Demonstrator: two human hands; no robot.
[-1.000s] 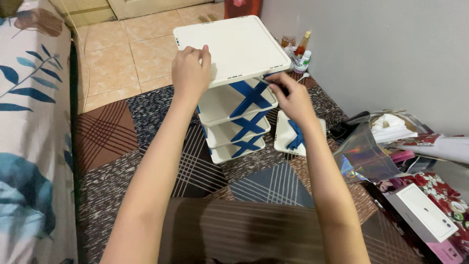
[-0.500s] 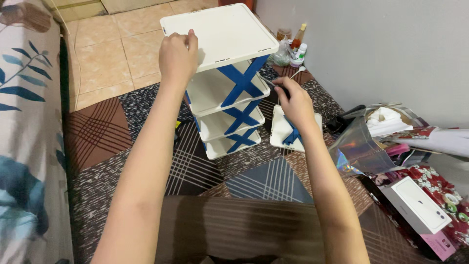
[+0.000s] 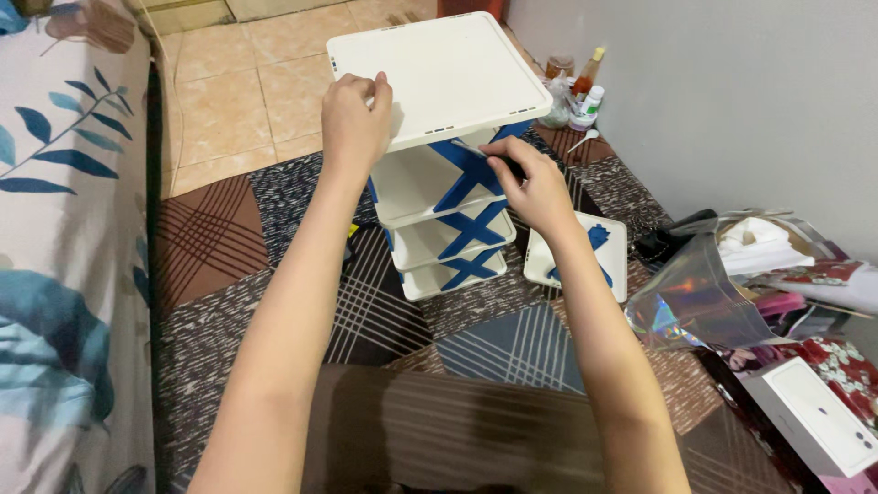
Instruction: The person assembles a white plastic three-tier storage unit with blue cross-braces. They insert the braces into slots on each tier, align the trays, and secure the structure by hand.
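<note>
1. The lower tiers of the rack are partly hidden by its white top panel; the far side is not seen.
2. The rack is stood on the patterned mat, near the wall. Blue crossed braces are seen on its near-right side.
3. The left hand is closed over the near-left edge of the top panel; the fingertips are curled over the edge.
4. The right hand is pinched shut on a thin tool at the top brace. The tool's kind cannot be made out.
5. A loose white panel with a blue mark is laid just right of the rack, partly covered by the right wrist.
6. Small bottles are grouped by the wall; labels are too small to tell.
7. A white box is cut off at the lower right, beside clear film.
</note>
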